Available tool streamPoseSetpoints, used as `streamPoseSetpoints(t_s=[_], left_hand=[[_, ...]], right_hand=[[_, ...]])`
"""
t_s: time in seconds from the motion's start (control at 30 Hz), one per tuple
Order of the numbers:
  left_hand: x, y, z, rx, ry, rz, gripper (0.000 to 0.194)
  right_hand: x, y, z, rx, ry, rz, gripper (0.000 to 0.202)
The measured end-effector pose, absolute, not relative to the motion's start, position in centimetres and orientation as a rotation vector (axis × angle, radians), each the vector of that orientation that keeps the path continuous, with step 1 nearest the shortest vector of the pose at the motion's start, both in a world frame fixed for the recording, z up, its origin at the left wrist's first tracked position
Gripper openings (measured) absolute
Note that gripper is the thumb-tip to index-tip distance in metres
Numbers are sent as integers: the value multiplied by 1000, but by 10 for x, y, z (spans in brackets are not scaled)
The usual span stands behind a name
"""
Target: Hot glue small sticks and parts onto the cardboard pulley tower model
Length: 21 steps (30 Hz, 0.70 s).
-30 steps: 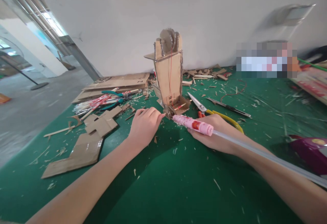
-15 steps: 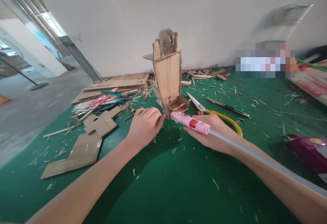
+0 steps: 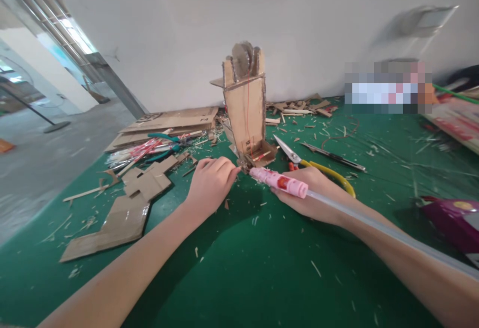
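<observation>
Two hands at the tower base, mid-mat. Left hand pinches shut on a small piece at the base corner; can't tell what. Right hand wraps the pink glue gun, nozzle touching that corner. Risks: hot tip next to left fingertips, so a burn; a sideways push could tip the tall tower. Scissors just behind right hand.

Green table w/ scraps: cardboard pieces left of left hand, scissors behind right hand.
</observation>
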<state>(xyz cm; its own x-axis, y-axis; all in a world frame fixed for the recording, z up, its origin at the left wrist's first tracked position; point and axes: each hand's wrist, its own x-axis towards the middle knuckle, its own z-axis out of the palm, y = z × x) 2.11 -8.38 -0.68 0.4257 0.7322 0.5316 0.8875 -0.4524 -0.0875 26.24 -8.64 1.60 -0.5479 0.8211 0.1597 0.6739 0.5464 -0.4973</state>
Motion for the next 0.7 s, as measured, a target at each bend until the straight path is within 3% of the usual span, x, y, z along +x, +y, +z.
streamPoseSetpoints(t_s=[0.7], left_hand=[[18,-81,-7,-2370,-1371,-590,28]], right_hand=[[259,-88,20,-1145,-2406,499,33]])
